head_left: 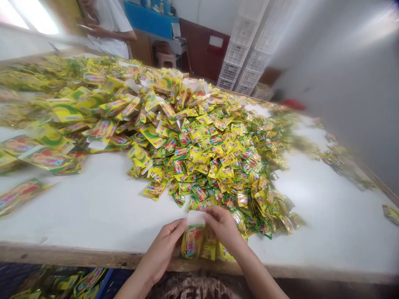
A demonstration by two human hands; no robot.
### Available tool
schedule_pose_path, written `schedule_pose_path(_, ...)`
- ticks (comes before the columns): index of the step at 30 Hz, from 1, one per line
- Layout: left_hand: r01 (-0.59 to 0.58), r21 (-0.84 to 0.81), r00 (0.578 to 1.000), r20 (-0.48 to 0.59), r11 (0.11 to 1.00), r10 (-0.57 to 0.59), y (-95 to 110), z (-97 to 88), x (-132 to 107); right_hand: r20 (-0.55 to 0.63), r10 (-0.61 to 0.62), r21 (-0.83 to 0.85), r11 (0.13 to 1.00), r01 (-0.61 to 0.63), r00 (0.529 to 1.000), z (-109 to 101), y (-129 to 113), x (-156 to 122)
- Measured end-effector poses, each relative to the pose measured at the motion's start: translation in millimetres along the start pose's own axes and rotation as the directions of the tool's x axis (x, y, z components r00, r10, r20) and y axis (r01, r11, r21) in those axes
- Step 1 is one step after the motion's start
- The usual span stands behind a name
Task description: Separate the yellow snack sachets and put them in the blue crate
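My left hand [166, 243] and my right hand [222, 226] meet at the table's near edge, both closed on one larger yellow-green pouch [192, 236] with a white top strip. A few small yellow sachets [209, 249] lie under and beside the pouch, partly hidden by my right hand. Just beyond my fingers begins a big heap of small yellow-green sachets [212, 158] with red print. Farther left, larger pouches of the same colours [93, 108] are piled up.
The white table [93, 207] has a worn wooden front edge [77, 257]. Another person in a white shirt [109, 25] stands at the far left. White crates [243, 54] are stacked at the back. More packets fill a bin [68, 282] below the table.
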State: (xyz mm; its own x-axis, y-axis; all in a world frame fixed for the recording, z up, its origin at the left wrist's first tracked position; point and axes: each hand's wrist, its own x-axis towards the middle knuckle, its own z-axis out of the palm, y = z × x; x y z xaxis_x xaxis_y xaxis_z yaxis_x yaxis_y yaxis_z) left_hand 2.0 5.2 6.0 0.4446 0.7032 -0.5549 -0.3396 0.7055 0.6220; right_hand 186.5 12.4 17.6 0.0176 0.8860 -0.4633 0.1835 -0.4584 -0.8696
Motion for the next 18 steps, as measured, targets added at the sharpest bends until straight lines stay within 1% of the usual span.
schedule_pose_path(2,0.063,-0.039,0.998,0.016,0.997,-0.062,4,-3.3,2,0.056,0.075,0.072,0.994,-0.079,0.996,3,2,-2)
schedule_pose_path(4,0.106,-0.042,0.994,0.021,0.994,-0.105,7,-5.8,6,0.100,0.095,0.154,0.982,-0.110,0.990,7,1,-2)
schedule_pose_path(6,0.099,-0.013,0.995,0.013,0.995,-0.099,10,-6.6,10,0.142,0.092,0.193,0.974,-0.118,0.986,11,-2,-1)
schedule_pose_path(7,0.070,0.021,0.998,-0.006,0.997,-0.070,11,-6.4,11,0.136,0.072,0.187,0.978,-0.097,0.988,12,-4,0)
schedule_pose_path(9,-0.025,0.131,0.997,-0.065,0.991,0.034,12,-6.1,13,0.085,-0.006,0.141,0.990,-0.006,0.996,12,-7,1)
schedule_pose_path(11,-0.105,0.256,0.984,-0.114,0.961,0.138,12,-6.6,13,0.043,-0.068,0.106,0.992,0.063,0.997,11,-8,1)
schedule_pose_path(12,-0.122,0.304,0.977,-0.128,0.945,0.168,11,-7.3,13,0.041,-0.067,0.106,0.992,0.063,0.997,10,-8,2)
schedule_pose_path(16,-0.157,0.412,0.967,-0.120,0.898,0.224,5,-10.5,13,0.036,0.027,0.158,0.987,-0.032,0.999,11,-4,5)
schedule_pose_path(18,-0.183,0.467,0.959,-0.107,0.865,0.261,4,-11.4,17,0.034,0.028,0.148,0.988,-0.033,0.999,13,-1,8)
